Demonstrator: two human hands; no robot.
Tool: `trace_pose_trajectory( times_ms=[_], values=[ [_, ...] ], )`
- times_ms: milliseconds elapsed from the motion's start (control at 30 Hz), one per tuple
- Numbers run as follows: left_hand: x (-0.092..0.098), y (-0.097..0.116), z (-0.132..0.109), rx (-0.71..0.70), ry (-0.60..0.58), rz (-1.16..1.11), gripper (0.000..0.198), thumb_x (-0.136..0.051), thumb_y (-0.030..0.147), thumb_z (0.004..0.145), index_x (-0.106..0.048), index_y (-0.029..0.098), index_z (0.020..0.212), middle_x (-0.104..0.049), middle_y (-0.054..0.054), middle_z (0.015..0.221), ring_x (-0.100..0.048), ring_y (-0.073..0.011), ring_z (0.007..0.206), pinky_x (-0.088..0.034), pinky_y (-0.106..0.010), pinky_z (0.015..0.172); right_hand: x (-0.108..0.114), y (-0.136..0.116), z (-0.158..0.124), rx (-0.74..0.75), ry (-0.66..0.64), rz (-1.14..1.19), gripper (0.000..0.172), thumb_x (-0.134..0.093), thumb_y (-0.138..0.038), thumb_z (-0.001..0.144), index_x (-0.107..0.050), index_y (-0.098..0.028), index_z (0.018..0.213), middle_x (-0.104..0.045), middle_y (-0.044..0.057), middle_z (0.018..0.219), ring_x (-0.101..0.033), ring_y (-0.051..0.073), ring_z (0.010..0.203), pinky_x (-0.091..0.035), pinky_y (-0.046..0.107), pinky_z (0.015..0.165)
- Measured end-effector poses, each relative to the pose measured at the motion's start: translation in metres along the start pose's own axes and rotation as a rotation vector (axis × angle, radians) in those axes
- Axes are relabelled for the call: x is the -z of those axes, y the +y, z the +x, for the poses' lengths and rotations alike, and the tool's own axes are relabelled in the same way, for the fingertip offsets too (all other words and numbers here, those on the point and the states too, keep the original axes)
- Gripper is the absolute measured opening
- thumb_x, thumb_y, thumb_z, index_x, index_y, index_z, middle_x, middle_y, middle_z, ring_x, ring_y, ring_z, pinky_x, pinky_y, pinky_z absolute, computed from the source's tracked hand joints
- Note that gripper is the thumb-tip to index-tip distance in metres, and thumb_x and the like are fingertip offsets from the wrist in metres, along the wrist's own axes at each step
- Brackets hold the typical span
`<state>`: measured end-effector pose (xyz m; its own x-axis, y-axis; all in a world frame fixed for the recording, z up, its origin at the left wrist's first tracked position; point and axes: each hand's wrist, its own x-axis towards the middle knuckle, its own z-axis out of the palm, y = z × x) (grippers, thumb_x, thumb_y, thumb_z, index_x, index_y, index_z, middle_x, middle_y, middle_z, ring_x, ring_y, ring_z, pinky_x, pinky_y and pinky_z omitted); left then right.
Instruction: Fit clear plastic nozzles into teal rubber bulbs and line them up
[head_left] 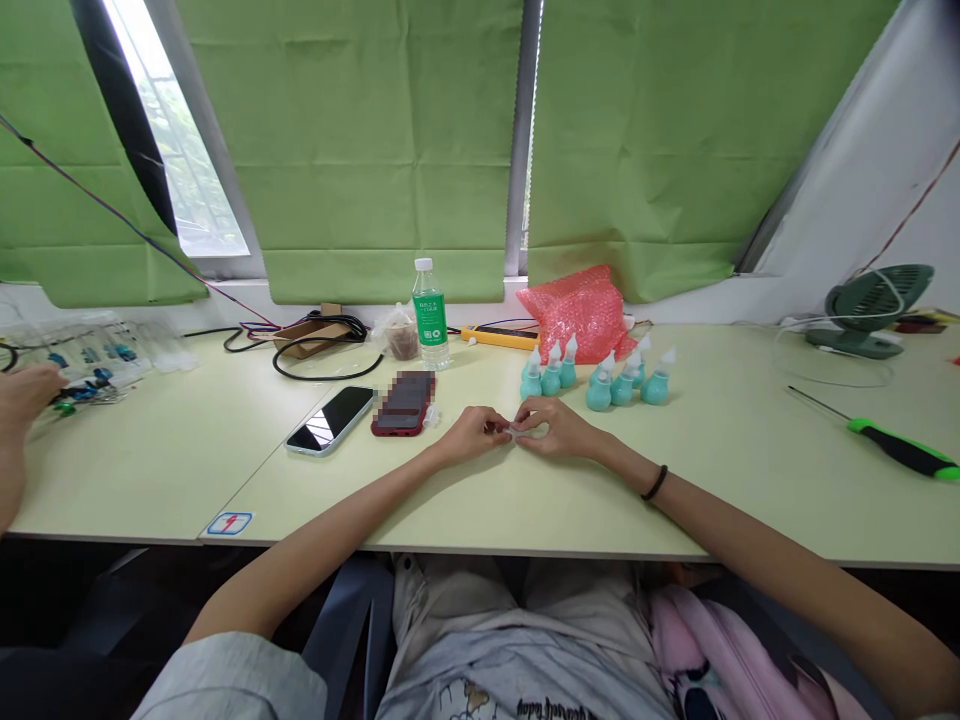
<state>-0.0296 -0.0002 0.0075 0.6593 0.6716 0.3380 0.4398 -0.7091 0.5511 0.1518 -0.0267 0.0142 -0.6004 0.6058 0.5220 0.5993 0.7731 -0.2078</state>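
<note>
My left hand (475, 434) and my right hand (556, 428) meet above the pale tabletop, fingertips pinched together. Between them is a small translucent piece (513, 433), largely covered by the fingers, so its exact kind is unclear. Just beyond my right hand stand several teal squeeze bulbs with clear pointed tips (598, 391), upright in two groups. To the left of my left hand, small clear plastic bits (432, 417) lie against a phone in a red case (403, 404).
Another phone (331, 420) lies further left. Behind are a water bottle (430, 318), a bagged cup (403, 338), black cable (322, 375), a yellow tool (501, 338) and red bubble wrap (581, 315). A screwdriver (892, 440) and fan (870, 310) occupy the right. Another person's hand (30, 400) is far left.
</note>
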Motion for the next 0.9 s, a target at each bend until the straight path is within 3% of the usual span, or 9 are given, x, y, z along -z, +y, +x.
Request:
trace_pose_trajectory(
  times_ms=[233,433,533,600,700,800,900],
  values=[
    [-0.001,0.003,0.0,-0.036,0.004,0.047,0.021,-0.048,0.027,0.07,-0.062,0.013,0.077,-0.057,-0.002,0.068,-0.046,-0.0088,0.057,-0.034,-0.019,0.053,0.001,-0.011,0.0,-0.027,-0.007,-0.093,0.01,-0.053,-0.018,0.065,-0.06,-0.015,0.072,-0.058,0.006,0.074,-0.052,0.015,0.067,-0.04,0.026,0.06],
    [0.002,0.005,0.0,-0.042,0.024,0.03,0.023,-0.047,0.03,0.07,-0.061,0.013,0.076,-0.057,-0.003,0.069,-0.047,-0.0092,0.057,-0.035,-0.02,0.053,-0.005,-0.001,-0.002,-0.132,0.015,0.168,0.021,-0.054,-0.018,0.064,-0.054,-0.016,0.085,-0.058,0.003,0.073,-0.054,0.011,0.064,-0.045,0.024,0.059],
    [0.003,0.005,0.001,0.012,0.062,-0.12,0.026,-0.051,0.033,0.068,-0.06,0.012,0.081,-0.059,-0.004,0.073,-0.049,-0.0103,0.062,-0.038,-0.02,0.057,-0.005,0.001,0.0,-0.183,0.114,0.284,0.033,-0.057,-0.019,0.061,-0.046,-0.017,0.092,-0.057,0.002,0.077,-0.056,0.012,0.068,-0.048,0.025,0.058],
    [0.005,0.005,0.003,0.09,0.072,-0.281,0.032,-0.053,0.036,0.065,-0.059,0.011,0.085,-0.06,-0.005,0.074,-0.051,-0.0111,0.063,-0.04,-0.022,0.059,-0.003,-0.003,0.002,-0.158,0.159,0.299,0.032,-0.058,-0.019,0.061,-0.044,-0.019,0.09,-0.056,0.002,0.078,-0.056,0.013,0.071,-0.049,0.026,0.059],
    [0.008,0.004,0.005,0.201,-0.005,-0.547,0.039,-0.056,0.04,0.063,-0.06,0.008,0.084,-0.06,-0.007,0.071,-0.052,-0.0111,0.059,-0.042,-0.024,0.059,0.0,-0.013,0.004,-0.101,0.201,0.281,0.026,-0.057,-0.02,0.063,-0.045,-0.019,0.086,-0.055,0.002,0.08,-0.055,0.013,0.073,-0.049,0.027,0.061],
    [0.011,0.004,0.005,0.22,-0.08,-0.707,0.038,-0.057,0.041,0.062,-0.062,0.007,0.075,-0.06,-0.007,0.065,-0.051,-0.0102,0.056,-0.043,-0.025,0.059,0.0,-0.021,0.005,-0.087,0.224,0.261,0.022,-0.055,-0.023,0.065,-0.047,-0.02,0.085,-0.054,0.003,0.081,-0.054,0.014,0.073,-0.05,0.028,0.061],
    [0.013,0.003,0.005,0.205,-0.061,-0.731,0.036,-0.058,0.04,0.061,-0.063,0.006,0.073,-0.059,-0.006,0.062,-0.049,-0.0086,0.053,-0.042,-0.023,0.057,0.002,-0.022,0.006,-0.098,0.258,0.252,0.029,-0.056,-0.028,0.065,-0.046,-0.02,0.091,-0.055,0.004,0.084,-0.054,0.015,0.075,-0.05,0.029,0.06]
  ],
)
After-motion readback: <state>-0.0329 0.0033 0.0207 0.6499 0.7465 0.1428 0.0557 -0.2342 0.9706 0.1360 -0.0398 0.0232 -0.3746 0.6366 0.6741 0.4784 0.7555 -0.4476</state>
